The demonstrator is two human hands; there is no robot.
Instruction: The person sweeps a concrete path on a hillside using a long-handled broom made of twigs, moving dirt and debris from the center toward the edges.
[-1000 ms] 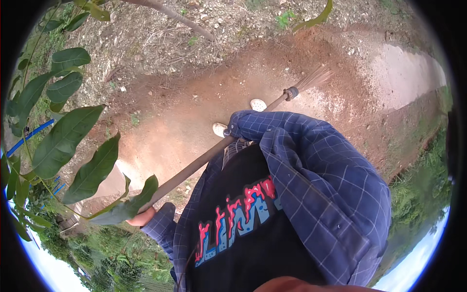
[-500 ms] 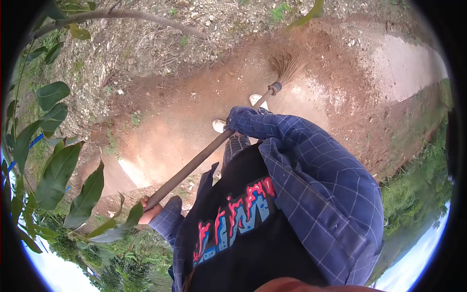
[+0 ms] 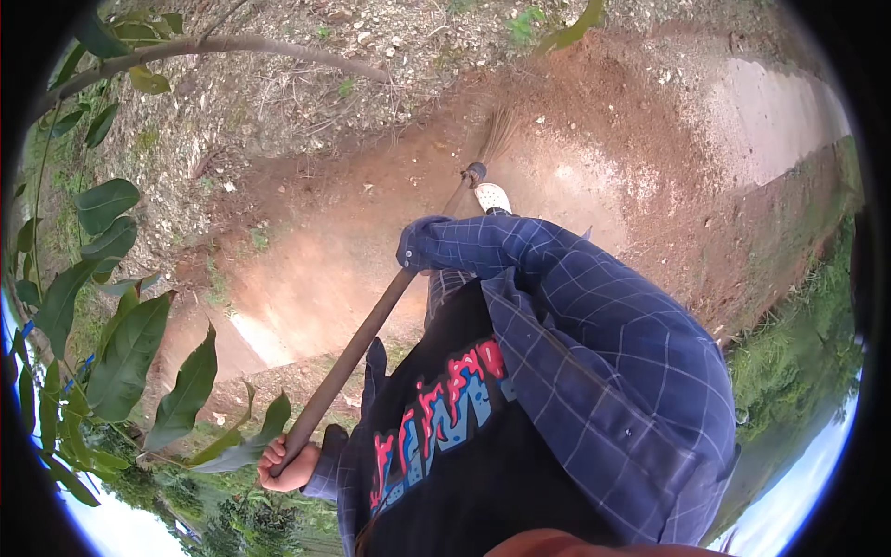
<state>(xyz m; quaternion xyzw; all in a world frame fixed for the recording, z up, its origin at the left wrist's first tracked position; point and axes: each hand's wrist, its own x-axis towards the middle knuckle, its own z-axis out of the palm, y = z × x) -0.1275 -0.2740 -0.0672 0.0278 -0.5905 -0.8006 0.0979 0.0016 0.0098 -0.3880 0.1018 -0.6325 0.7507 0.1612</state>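
A long-handled broom [image 3: 356, 347] slants across my front, its wooden handle running from lower left up to the bristles [image 3: 499, 137]. Its stiff brown bristles rest on the reddish dirt, bound by a dark collar [image 3: 475, 172]. My left hand [image 3: 290, 464] is closed round the top end of the handle, fingers wrapped. Lower down the handle, my right hand [image 3: 425, 272] is mostly covered by the blue checked sleeve [image 3: 557, 255]; the shaft passes through its grip. A white perforated shoe [image 3: 492, 197] shows just beside the collar.
Green leaves [image 3: 130, 348] hang close on the left, below a bare branch [image 3: 232, 44]. Stony ground with dry twigs [image 3: 297, 102] lies beyond the dirt strip. Pale paved patches show at the right [image 3: 775, 121] and lower left [image 3: 258, 336]. Grass [image 3: 789, 353] grows at the right.
The broom's bristles have swung left across the dirt, in front of the shoe. Both hands have shifted: the right moved left, the left moved down toward me, out from behind the leaf.
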